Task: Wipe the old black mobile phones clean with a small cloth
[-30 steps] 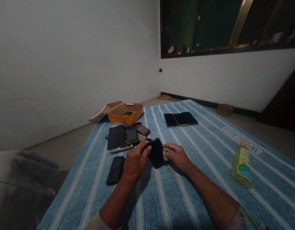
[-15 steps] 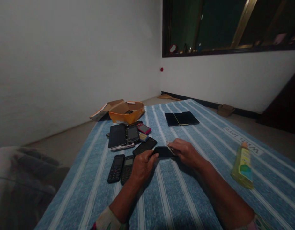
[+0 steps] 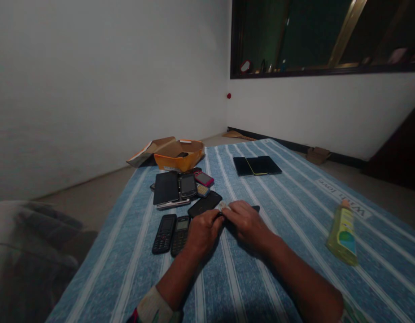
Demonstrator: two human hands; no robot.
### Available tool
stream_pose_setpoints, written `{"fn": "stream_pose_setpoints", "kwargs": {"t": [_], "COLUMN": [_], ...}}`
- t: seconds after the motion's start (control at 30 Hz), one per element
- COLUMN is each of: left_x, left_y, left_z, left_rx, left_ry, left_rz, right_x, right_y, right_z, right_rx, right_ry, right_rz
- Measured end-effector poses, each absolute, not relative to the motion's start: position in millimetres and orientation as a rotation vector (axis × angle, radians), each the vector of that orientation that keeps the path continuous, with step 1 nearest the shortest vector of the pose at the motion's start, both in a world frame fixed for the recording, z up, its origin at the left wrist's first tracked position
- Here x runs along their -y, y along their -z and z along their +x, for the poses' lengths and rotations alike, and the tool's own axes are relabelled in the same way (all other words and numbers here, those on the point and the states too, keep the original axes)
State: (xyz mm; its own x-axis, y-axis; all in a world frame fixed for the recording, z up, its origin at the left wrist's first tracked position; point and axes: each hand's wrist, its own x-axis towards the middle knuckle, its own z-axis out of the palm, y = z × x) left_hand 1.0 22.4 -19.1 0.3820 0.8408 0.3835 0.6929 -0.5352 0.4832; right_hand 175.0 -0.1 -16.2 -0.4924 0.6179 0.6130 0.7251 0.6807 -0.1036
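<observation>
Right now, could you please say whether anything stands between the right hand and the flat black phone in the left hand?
A pale, crumpled, cloth-like scrap is pinched in the right hand; the flat black phone is mostly hidden behind that hand, so how much scrap lies between them is unclear. Nothing else visible intervenes.

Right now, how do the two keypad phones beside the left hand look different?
The outer phone has a dark screen; the inner phone has a paler one. The outer phone shows whole, while the inner phone is partly covered by the left hand. Both are dark and lie face up on the striped cloth.
</observation>
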Motion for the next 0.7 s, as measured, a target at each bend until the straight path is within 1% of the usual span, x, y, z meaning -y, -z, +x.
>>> {"fn": "stream_pose_setpoints", "kwargs": {"t": [0.17,0.37,0.47,0.63,0.7], "left_x": [-23,-24,-24,-22,-21], "left_y": [18,16,15,13,12], "left_z": [0,1,1,3,5], "left_rx": [-1.372,-1.456,-1.466,-1.448,-1.439], "left_ry": [-0.817,-0.774,-0.778,-0.810,-0.823], "left_rz": [2.450,2.496,2.466,2.260,2.164], "right_x": [0,-12,-22,-37,-40], "right_y": [24,34,43,59,65], "right_z": [158,192,207,213,210], "right_rx": [2.201,2.054,1.875,1.460,1.362], "right_ry": [0.331,0.348,0.201,-0.222,-0.291], "right_rz": [-1.056,-1.252,-1.330,-1.318,-1.322]}}
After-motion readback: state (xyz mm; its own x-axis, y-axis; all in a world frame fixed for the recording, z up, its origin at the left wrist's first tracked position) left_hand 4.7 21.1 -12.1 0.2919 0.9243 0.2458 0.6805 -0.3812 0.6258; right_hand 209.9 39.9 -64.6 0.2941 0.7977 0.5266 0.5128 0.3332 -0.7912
